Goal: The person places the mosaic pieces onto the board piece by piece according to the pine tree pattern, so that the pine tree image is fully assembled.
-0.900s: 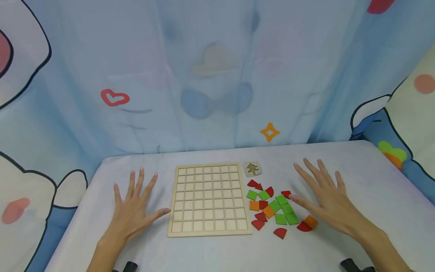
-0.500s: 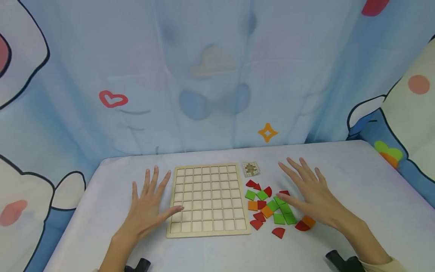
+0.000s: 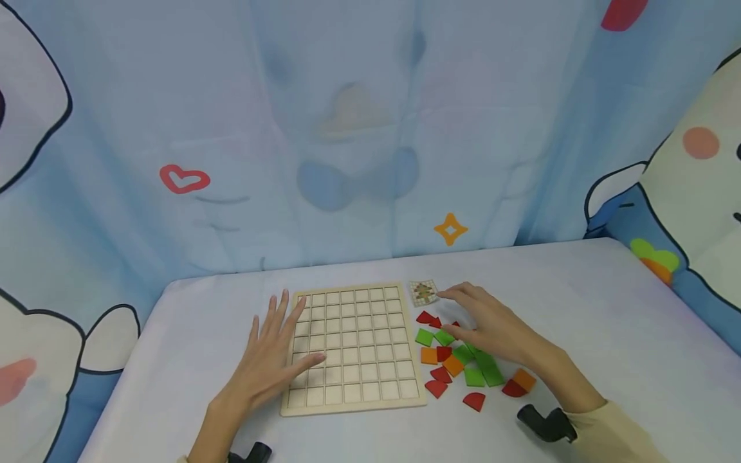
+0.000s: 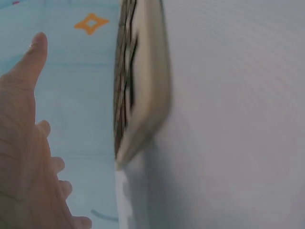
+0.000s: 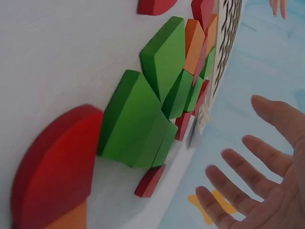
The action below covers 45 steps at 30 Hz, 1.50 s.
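A wooden grid board (image 3: 354, 408) with square cells lies flat on the table. My left hand (image 3: 267, 363) hovers with spread fingers over its left edge, the thumb above the cells; the left wrist view shows the hand (image 4: 21, 152) holding nothing beside the board's corner (image 4: 155, 71). My right hand (image 3: 494, 325) reaches over the loose pieces, fingertips right at the edge of a small patterned card (image 3: 423, 293). In the right wrist view that hand (image 5: 262, 191) has extended fingers, and green squares (image 5: 126, 119) and a red quarter-circle piece (image 5: 62, 157) lie below it.
Right of the board lie several flat pieces: red quarter circles (image 3: 475, 402), green squares (image 3: 424, 337) and orange squares (image 3: 429, 355). Some are hidden under my right hand. A patterned blue curtain (image 3: 359, 212) hangs behind the table's far edge.
My right hand has moved left and forward, from beside the pieces to over them and up to the card. The left hand has shifted right, over the board's edge.
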Each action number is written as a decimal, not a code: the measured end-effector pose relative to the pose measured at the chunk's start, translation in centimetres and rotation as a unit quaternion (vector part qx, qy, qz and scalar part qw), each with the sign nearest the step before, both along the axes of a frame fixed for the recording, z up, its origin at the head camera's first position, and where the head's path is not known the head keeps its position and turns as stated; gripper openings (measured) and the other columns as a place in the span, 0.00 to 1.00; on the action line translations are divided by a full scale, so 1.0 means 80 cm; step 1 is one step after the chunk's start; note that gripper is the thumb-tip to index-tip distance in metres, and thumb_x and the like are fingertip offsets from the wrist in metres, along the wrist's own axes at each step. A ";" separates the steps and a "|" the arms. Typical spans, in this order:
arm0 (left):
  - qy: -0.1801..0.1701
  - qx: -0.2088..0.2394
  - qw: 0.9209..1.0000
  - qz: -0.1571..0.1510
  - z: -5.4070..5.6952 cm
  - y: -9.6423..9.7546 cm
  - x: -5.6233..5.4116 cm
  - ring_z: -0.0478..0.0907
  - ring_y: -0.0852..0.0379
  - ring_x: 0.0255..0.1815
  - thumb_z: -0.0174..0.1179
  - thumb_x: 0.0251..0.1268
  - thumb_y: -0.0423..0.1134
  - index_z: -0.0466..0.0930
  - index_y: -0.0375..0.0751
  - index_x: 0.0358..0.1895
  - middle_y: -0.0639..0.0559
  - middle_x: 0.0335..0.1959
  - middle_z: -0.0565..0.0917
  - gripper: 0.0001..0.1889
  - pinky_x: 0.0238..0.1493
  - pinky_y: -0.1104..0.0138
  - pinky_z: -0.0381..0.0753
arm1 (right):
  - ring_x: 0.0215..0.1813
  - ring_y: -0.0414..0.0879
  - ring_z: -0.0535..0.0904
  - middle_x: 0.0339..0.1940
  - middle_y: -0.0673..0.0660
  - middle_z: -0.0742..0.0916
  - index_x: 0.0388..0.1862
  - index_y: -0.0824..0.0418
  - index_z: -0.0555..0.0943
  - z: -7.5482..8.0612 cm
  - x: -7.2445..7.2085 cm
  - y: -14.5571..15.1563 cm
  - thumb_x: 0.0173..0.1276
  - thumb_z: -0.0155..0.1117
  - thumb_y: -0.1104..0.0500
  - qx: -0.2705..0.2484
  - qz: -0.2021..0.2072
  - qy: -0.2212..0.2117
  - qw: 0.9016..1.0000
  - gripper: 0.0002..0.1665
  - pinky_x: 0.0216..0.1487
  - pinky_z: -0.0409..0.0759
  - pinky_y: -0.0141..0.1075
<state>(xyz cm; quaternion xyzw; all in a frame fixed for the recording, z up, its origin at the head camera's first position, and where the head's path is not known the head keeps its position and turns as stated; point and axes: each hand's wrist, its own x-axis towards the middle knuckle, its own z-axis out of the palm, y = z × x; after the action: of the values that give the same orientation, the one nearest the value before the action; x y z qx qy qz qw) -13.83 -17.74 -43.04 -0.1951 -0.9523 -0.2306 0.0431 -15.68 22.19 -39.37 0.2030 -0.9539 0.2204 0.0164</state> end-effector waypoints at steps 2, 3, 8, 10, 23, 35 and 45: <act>-0.003 -0.001 1.000 0.001 -0.005 -0.004 -0.001 0.35 0.34 0.86 0.59 0.69 0.68 0.46 0.49 0.87 0.41 0.87 0.40 0.52 0.77 0.29 0.38 | 0.60 0.61 0.80 0.59 0.63 0.84 0.67 0.64 0.80 -0.001 -0.007 -0.004 0.68 0.76 0.52 0.002 0.008 -0.015 1.000 0.32 0.58 0.84 0.58; -0.002 -0.004 1.000 0.002 -0.008 -0.006 -0.002 0.36 0.34 0.86 0.59 0.69 0.69 0.47 0.49 0.87 0.40 0.87 0.41 0.52 0.77 0.29 0.38 | 0.58 0.59 0.81 0.56 0.61 0.84 0.65 0.65 0.82 -0.001 -0.011 -0.005 0.68 0.76 0.53 0.003 0.009 -0.022 1.000 0.30 0.56 0.85 0.56; -0.005 -0.015 1.000 0.006 -0.017 -0.015 -0.003 0.37 0.35 0.86 0.59 0.70 0.68 0.50 0.48 0.86 0.39 0.87 0.44 0.50 0.77 0.29 0.40 | 0.49 0.52 0.83 0.47 0.56 0.86 0.57 0.66 0.85 -0.002 -0.026 -0.013 0.66 0.78 0.57 -0.016 0.025 -0.058 0.998 0.24 0.47 0.88 0.44; -0.016 -0.014 1.000 0.003 -0.022 -0.020 -0.004 0.38 0.35 0.86 0.59 0.71 0.68 0.51 0.47 0.86 0.39 0.87 0.45 0.49 0.77 0.29 0.39 | 0.47 0.50 0.83 0.45 0.54 0.86 0.55 0.65 0.86 -0.004 -0.029 -0.014 0.65 0.79 0.57 -0.026 0.034 -0.072 0.996 0.22 0.45 0.87 0.41; -0.048 -0.018 0.999 0.005 -0.040 -0.034 -0.009 0.41 0.37 0.86 0.57 0.73 0.65 0.53 0.49 0.86 0.40 0.86 0.48 0.45 0.79 0.34 0.32 | 0.38 0.44 0.78 0.38 0.52 0.83 0.47 0.66 0.86 -0.007 -0.040 -0.019 0.62 0.81 0.60 -0.028 0.064 -0.099 0.993 0.18 0.41 0.84 0.33; -0.050 -0.019 0.998 0.017 -0.042 -0.037 -0.018 0.40 0.36 0.86 0.53 0.77 0.62 0.54 0.49 0.85 0.40 0.86 0.48 0.41 0.79 0.34 0.30 | 0.37 0.45 0.76 0.33 0.52 0.83 0.40 0.66 0.85 -0.015 -0.042 -0.025 0.63 0.79 0.66 -0.035 0.019 -0.095 0.995 0.10 0.41 0.83 0.37; -0.040 -0.012 0.999 0.025 -0.044 -0.035 -0.021 0.40 0.35 0.86 0.53 0.78 0.60 0.57 0.48 0.85 0.40 0.86 0.50 0.39 0.79 0.34 0.31 | 0.35 0.45 0.77 0.30 0.51 0.83 0.39 0.65 0.85 -0.015 -0.045 -0.030 0.61 0.81 0.65 -0.025 0.011 -0.081 0.996 0.12 0.41 0.83 0.37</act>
<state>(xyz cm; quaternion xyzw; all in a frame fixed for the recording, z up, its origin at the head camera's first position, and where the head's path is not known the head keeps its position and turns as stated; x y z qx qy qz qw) -15.53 -20.56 -46.53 -0.1624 -0.9605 -0.2258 0.0085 -19.25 19.78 -40.55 0.1948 -0.9439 0.2601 -0.0582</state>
